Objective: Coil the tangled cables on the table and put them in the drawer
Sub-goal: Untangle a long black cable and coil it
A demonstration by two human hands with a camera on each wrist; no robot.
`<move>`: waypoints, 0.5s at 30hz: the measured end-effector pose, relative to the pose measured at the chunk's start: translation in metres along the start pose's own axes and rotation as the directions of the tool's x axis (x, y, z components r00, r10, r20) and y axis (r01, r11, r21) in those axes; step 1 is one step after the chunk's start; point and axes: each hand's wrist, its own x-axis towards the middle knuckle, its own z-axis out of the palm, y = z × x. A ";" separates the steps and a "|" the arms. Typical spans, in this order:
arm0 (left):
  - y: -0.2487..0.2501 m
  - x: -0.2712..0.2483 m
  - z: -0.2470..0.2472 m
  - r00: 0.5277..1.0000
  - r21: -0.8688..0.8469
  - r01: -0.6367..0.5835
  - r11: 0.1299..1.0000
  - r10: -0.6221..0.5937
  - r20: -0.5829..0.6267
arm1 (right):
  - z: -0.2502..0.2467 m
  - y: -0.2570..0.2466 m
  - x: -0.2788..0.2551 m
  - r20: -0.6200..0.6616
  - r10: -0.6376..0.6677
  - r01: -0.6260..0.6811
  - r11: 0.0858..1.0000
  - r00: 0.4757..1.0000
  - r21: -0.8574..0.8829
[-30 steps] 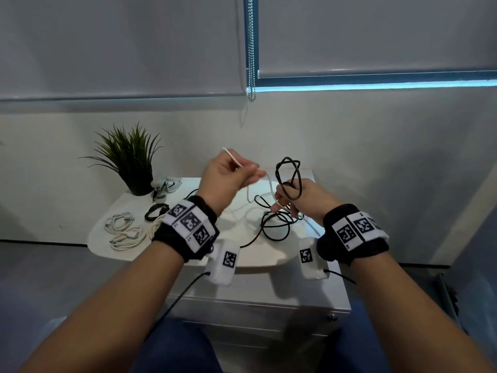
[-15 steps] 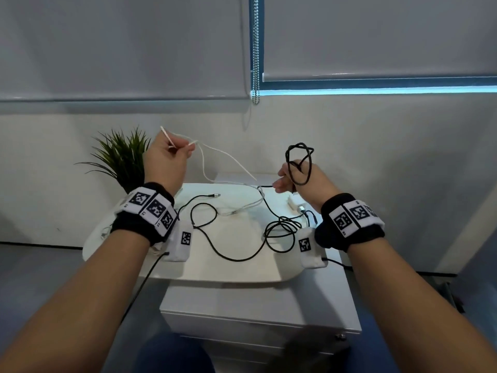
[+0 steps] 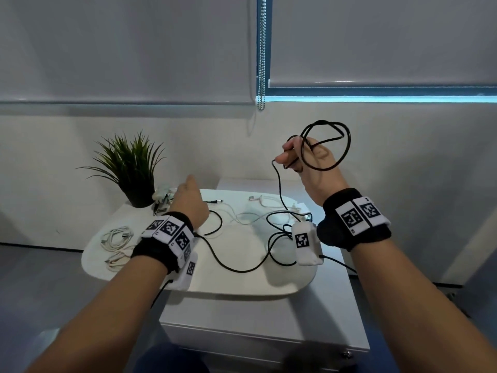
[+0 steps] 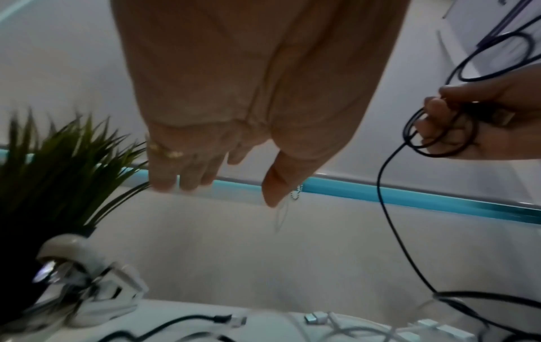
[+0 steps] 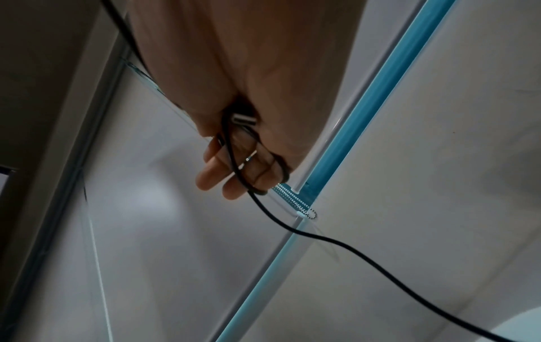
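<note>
On the far left of the white oval counter (image 3: pixel 236 281) lie two small bundles of white coiled cables (image 3: pixel 117 238). Behind them stands a spiky green plant in a dark pot (image 3: pixel 129 168), with a small white clip-like gadget (image 3: pixel 161 197) just beside the pot. The left wrist view shows this gadget up close, with a shiny metal part, which the head view leaves blurry.

The left hand (image 3: pixel 189 203) hangs over the counter. The left wrist view shows its grip loose: the fingers (image 4: pixel 187 166) point down, relaxed, and hold nothing. Half a second ago this hand was lifted and pinching a thin white cable; now it is lower, and that loose white cable (image 3: pixel 258 208) lies on the counter.

A long black cable (image 3: pixel 234 267) runs in loops across the middle of the counter, and one strand climbs up to the right hand (image 3: pixel 309 160). This hand is raised near the wall, its grip curled round a few black loops. Only the right wrist view shows a silver metal plug (image 5: pixel 244 119) tucked in the palm. The hand is higher than before.

Under the counter is a white drawer cabinet (image 3: pixel 269 335).
</note>
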 end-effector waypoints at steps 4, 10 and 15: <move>0.027 -0.009 -0.002 0.932 -0.133 -0.338 0.932 0.312 -0.183 | 0.008 -0.006 0.002 0.074 -0.001 -0.001 1.000 0.997 0.029; 0.069 -0.023 0.020 0.860 -0.335 -0.383 0.861 0.465 0.210 | 0.011 -0.033 -0.005 0.135 -0.040 0.012 0.979 0.990 0.205; 0.076 -0.036 0.063 0.700 -0.196 -0.391 0.899 0.429 0.572 | -0.003 -0.047 -0.008 0.119 -0.051 0.019 0.965 0.992 0.262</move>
